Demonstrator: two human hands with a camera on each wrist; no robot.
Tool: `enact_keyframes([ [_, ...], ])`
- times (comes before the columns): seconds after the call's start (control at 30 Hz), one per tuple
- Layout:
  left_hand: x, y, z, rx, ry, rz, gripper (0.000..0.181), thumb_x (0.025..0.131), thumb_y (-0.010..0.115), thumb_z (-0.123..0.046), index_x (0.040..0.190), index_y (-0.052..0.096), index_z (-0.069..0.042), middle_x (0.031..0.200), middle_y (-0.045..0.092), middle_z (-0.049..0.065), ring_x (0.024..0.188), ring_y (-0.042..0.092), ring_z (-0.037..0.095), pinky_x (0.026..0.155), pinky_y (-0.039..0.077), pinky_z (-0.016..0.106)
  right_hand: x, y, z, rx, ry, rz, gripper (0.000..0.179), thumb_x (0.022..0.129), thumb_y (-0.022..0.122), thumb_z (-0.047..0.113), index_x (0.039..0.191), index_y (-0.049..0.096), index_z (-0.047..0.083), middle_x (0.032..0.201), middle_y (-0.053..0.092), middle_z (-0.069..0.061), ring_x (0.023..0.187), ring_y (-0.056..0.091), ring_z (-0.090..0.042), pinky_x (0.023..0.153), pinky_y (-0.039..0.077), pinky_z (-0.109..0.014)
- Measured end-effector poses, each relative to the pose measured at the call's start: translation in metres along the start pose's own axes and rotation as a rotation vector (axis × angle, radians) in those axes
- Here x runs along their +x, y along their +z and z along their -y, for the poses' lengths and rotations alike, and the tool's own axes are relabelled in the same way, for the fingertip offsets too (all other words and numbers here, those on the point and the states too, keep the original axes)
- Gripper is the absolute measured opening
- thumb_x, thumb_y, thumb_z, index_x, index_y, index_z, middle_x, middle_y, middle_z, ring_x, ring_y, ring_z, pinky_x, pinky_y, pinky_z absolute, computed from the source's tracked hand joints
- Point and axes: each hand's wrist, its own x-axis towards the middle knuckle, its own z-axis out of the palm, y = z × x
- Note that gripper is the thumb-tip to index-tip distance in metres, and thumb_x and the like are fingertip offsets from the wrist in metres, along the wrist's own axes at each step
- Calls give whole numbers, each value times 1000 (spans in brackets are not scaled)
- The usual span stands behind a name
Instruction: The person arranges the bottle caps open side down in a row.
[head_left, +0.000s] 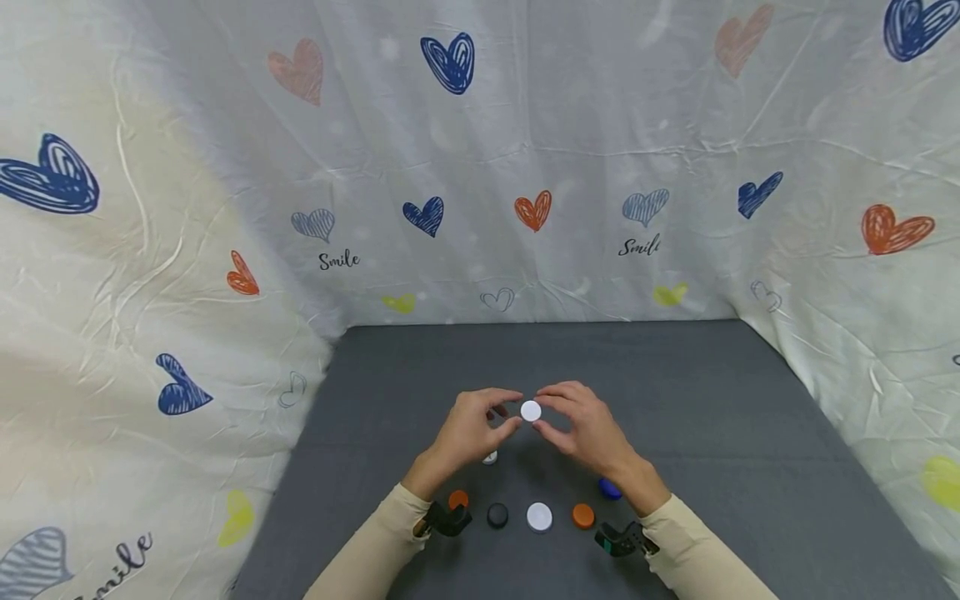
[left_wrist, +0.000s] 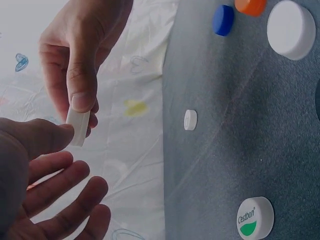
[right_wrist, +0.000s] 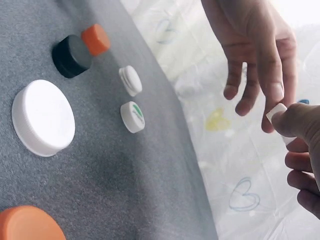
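Note:
A small white bottle cap (head_left: 531,411) is held up above the table between both hands. My right hand (head_left: 588,425) pinches it, with the thumb (left_wrist: 82,95) on one face and fingers behind. My left hand (head_left: 468,429) is at the cap's other side; its thumb (left_wrist: 55,136) appears to touch the edge while the other fingers spread loosely. In the right wrist view the white cap (right_wrist: 282,120) is partly hidden by the right thumb. Below, a white cap with a green mark and "Cestbon" lettering (left_wrist: 255,218) lies on the dark grey table.
On the grey table (head_left: 420,367) lie a large white cap (head_left: 539,517), a black cap (head_left: 497,515), two orange caps (head_left: 458,500) (head_left: 583,516) and a blue cap (head_left: 611,488). Another small white cap (right_wrist: 131,81) lies near the Cestbon one. A heart-printed curtain (head_left: 480,167) surrounds the table.

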Motion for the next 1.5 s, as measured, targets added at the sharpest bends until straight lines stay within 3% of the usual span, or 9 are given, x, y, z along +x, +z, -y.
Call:
enact_keyframes([
  [0.2,2,2,-1,58,58,-6,30,89,78,-25,118,75,-17,111,75,0,84,71,15,72,59,35,0,1,1,-1,16,21,34,83,84,27,112,76,13,115,69,-1,108,62,-20,90,54,-43],
  [0.5,5,7,4,223,9,94,27,89,78,-33,113,77,-21,105,75,-4,84,69,12,67,54,23,-1,7,-1,-67,85,137,30,85,82,33,108,77,16,114,70,1,107,62,-16,88,55,-40],
  [0.77,6,16,14,322,-16,188,25,88,79,-33,110,78,-21,103,76,-3,89,70,12,71,57,30,-3,21,-3,-116,123,257,27,86,80,32,107,77,14,112,70,-1,106,63,-20,89,54,-41],
  [1.07,6,32,26,486,-12,285,22,87,79,-32,107,79,-23,100,76,-7,89,69,16,76,57,37,-11,42,-11,-152,110,319,23,84,80,30,100,79,12,106,72,-3,102,65,-23,88,54,-41],
  [1.33,1,45,31,605,30,296,17,83,81,-35,97,79,-27,87,74,-6,78,66,18,66,54,38,-18,53,-10,-154,129,344,21,80,83,26,95,79,11,104,72,-3,100,65,-24,88,53,-44],
  [1.5,-2,50,33,631,64,266,7,82,81,-32,82,76,-26,77,71,-7,73,65,17,66,53,39,-22,59,-13,-172,131,332,18,80,83,26,91,79,11,102,72,-3,97,65,-24,86,53,-44],
])
